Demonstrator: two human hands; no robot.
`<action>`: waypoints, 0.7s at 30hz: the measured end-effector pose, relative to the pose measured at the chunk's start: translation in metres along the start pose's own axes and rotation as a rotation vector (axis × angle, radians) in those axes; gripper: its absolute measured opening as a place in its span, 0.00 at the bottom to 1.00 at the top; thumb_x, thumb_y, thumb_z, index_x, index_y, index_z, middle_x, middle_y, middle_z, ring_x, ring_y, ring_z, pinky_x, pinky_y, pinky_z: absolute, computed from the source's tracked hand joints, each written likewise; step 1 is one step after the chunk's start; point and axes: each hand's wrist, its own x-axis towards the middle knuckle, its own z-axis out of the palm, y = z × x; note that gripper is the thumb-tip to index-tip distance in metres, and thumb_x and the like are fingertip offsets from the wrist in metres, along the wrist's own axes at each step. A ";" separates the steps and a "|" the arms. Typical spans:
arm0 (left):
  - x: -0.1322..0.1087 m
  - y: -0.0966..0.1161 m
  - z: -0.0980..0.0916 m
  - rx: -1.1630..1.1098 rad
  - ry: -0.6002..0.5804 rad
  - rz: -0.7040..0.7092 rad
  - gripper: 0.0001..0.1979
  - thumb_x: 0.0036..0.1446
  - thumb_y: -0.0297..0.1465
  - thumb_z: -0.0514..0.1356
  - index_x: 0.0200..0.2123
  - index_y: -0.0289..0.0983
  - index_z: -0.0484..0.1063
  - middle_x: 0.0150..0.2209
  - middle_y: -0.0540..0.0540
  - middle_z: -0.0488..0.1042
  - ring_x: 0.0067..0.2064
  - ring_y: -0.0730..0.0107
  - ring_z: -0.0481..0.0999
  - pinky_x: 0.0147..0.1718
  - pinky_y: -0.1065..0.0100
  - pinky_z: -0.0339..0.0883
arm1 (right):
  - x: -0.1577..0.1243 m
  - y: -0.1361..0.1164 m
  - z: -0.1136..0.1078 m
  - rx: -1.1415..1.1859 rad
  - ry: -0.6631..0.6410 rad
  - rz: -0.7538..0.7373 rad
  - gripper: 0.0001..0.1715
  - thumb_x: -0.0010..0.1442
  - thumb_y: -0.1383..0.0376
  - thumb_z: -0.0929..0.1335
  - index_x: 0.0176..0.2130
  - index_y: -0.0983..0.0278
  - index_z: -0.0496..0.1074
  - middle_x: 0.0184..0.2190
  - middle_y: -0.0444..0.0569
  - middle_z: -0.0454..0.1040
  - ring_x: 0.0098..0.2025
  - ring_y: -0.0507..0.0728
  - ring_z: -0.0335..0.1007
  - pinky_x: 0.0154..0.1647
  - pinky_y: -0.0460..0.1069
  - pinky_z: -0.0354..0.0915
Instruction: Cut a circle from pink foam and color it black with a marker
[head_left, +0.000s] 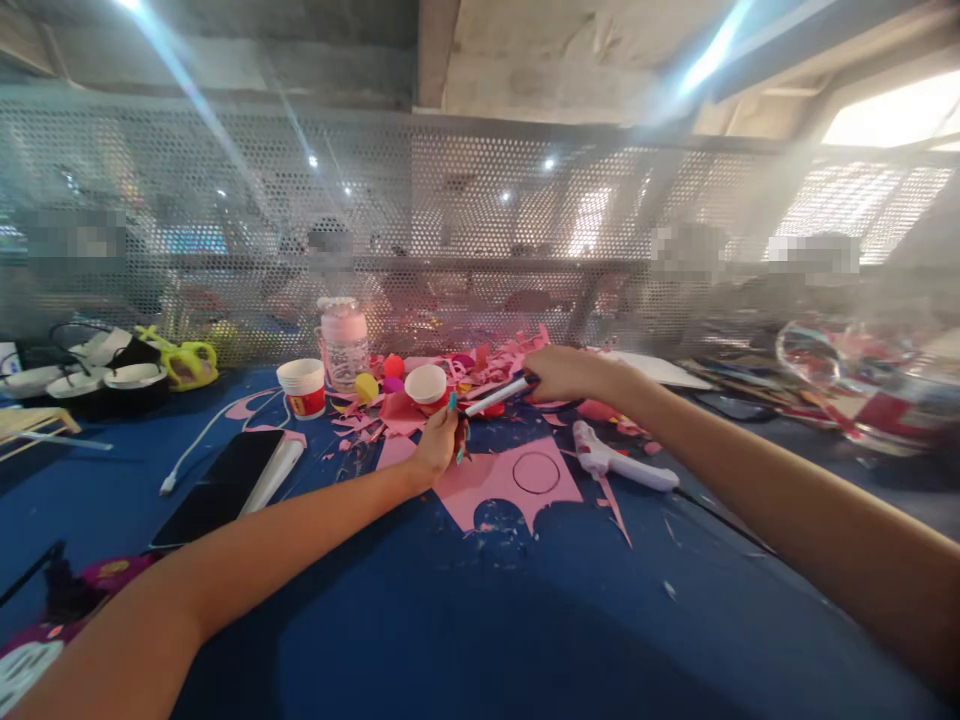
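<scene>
A slim white marker pen (496, 397) slants between my two hands above the blue table. My left hand (436, 448) is closed around its nearer end, with teal showing at the fingertips. At the farther end, my right hand (553, 374) grips the pen's dark tip or cap; the fingers are partly hidden. Below them lies a pink sheet (487, 482) with curved pieces cut from its edge. One black circle (535, 473) is drawn on it. To the right of the sheet rests a white glue gun (626, 467), its black cord running off right.
Pink scraps (517, 355) and coloured pom-poms (367, 388) pile up behind my hands. Paper cups (301, 388), a pink-lidded bottle (345, 345) and a phone (221, 485) stand or lie left. A perforated metal screen (480, 200) closes the table's back. Clear plastic items (900, 390) sit right.
</scene>
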 end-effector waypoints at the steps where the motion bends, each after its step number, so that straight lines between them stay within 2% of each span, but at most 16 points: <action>1: 0.000 0.000 0.000 0.019 0.007 0.009 0.21 0.59 0.44 0.51 0.21 0.36 0.58 0.13 0.57 0.57 0.11 0.82 0.54 0.11 0.77 0.51 | -0.006 0.005 -0.005 0.010 0.037 0.019 0.13 0.40 0.74 0.68 0.17 0.64 0.59 0.16 0.43 0.61 0.24 0.52 0.60 0.25 0.48 0.50; 2: 0.000 -0.001 0.000 0.042 0.016 0.021 0.20 0.60 0.44 0.51 0.21 0.36 0.57 0.13 0.57 0.57 0.12 0.81 0.55 0.12 0.77 0.51 | -0.013 0.009 -0.008 0.055 0.087 0.060 0.13 0.42 0.72 0.68 0.17 0.64 0.59 0.16 0.43 0.60 0.24 0.52 0.60 0.25 0.48 0.50; 3: -0.001 -0.001 0.000 0.068 0.028 0.036 0.20 0.60 0.44 0.50 0.22 0.37 0.57 0.14 0.57 0.56 0.12 0.81 0.55 0.12 0.77 0.52 | -0.021 0.013 -0.010 0.267 0.186 0.188 0.13 0.43 0.72 0.68 0.16 0.65 0.59 0.14 0.43 0.58 0.23 0.51 0.59 0.25 0.48 0.49; 4: -0.001 -0.001 -0.001 0.101 0.042 0.053 0.20 0.60 0.44 0.49 0.23 0.37 0.57 0.14 0.57 0.56 0.13 0.80 0.55 0.13 0.77 0.52 | -0.029 0.015 -0.008 0.343 0.231 0.229 0.14 0.48 0.70 0.66 0.16 0.65 0.59 0.14 0.42 0.57 0.22 0.49 0.57 0.24 0.48 0.48; 7: 0.001 -0.001 -0.007 0.242 0.091 0.113 0.17 0.62 0.42 0.46 0.25 0.38 0.57 0.15 0.57 0.56 0.14 0.78 0.57 0.14 0.76 0.53 | -0.055 0.011 0.008 0.540 0.216 0.310 0.15 0.55 0.64 0.62 0.19 0.65 0.60 0.13 0.41 0.55 0.17 0.47 0.52 0.19 0.47 0.49; 9: 0.003 0.002 -0.012 0.375 0.124 0.154 0.14 0.62 0.38 0.48 0.26 0.38 0.58 0.17 0.55 0.59 0.17 0.75 0.62 0.18 0.75 0.56 | -0.070 0.004 0.026 0.703 0.197 0.296 0.17 0.60 0.59 0.58 0.23 0.64 0.60 0.15 0.39 0.52 0.16 0.47 0.48 0.16 0.46 0.49; 11: 0.006 0.006 -0.018 0.524 0.157 0.190 0.10 0.60 0.34 0.51 0.28 0.38 0.59 0.21 0.51 0.63 0.25 0.69 0.70 0.25 0.73 0.60 | -0.082 -0.002 0.047 0.868 0.176 0.267 0.21 0.61 0.53 0.56 0.25 0.64 0.61 0.16 0.38 0.49 0.16 0.47 0.45 0.14 0.46 0.47; 13: 0.008 0.013 -0.020 0.663 0.179 0.216 0.05 0.58 0.32 0.54 0.32 0.37 0.62 0.28 0.45 0.69 0.38 0.59 0.72 0.35 0.67 0.63 | -0.089 -0.004 0.066 1.344 0.127 0.214 0.22 0.58 0.48 0.60 0.26 0.63 0.62 0.17 0.38 0.48 0.17 0.47 0.42 0.13 0.45 0.42; 15: 0.005 0.020 -0.020 0.774 0.182 0.247 0.10 0.53 0.33 0.59 0.37 0.36 0.63 0.40 0.37 0.70 0.51 0.46 0.66 0.44 0.58 0.60 | -0.092 -0.005 0.080 1.586 0.040 0.223 0.23 0.53 0.46 0.64 0.28 0.63 0.63 0.17 0.37 0.47 0.17 0.47 0.38 0.13 0.45 0.39; 16: 0.003 0.024 -0.019 0.847 0.173 0.272 0.15 0.50 0.34 0.62 0.40 0.35 0.63 0.46 0.33 0.67 0.56 0.41 0.60 0.48 0.54 0.57 | -0.092 -0.005 0.084 1.652 0.006 0.222 0.24 0.53 0.45 0.65 0.28 0.63 0.63 0.16 0.36 0.47 0.16 0.46 0.36 0.13 0.45 0.37; 18: -0.003 0.032 -0.015 1.092 0.101 0.353 0.24 0.48 0.38 0.64 0.44 0.33 0.62 0.55 0.27 0.59 0.60 0.33 0.49 0.51 0.48 0.52 | -0.091 -0.004 0.090 1.717 -0.056 0.223 0.25 0.53 0.43 0.63 0.28 0.63 0.63 0.16 0.36 0.47 0.16 0.46 0.34 0.12 0.44 0.36; 19: -0.007 0.036 -0.014 1.233 0.002 0.385 0.27 0.47 0.41 0.63 0.46 0.31 0.61 0.55 0.25 0.58 0.60 0.31 0.50 0.51 0.46 0.52 | -0.090 -0.004 0.092 1.728 -0.070 0.215 0.26 0.55 0.42 0.61 0.28 0.63 0.63 0.16 0.35 0.47 0.16 0.45 0.33 0.12 0.44 0.36; 21: -0.012 0.041 -0.012 1.349 -0.292 0.409 0.33 0.44 0.45 0.64 0.48 0.30 0.59 0.51 0.25 0.62 0.55 0.33 0.58 0.49 0.46 0.55 | -0.089 -0.004 0.096 1.685 -0.055 0.159 0.31 0.57 0.40 0.54 0.30 0.63 0.63 0.16 0.36 0.48 0.14 0.45 0.35 0.11 0.44 0.38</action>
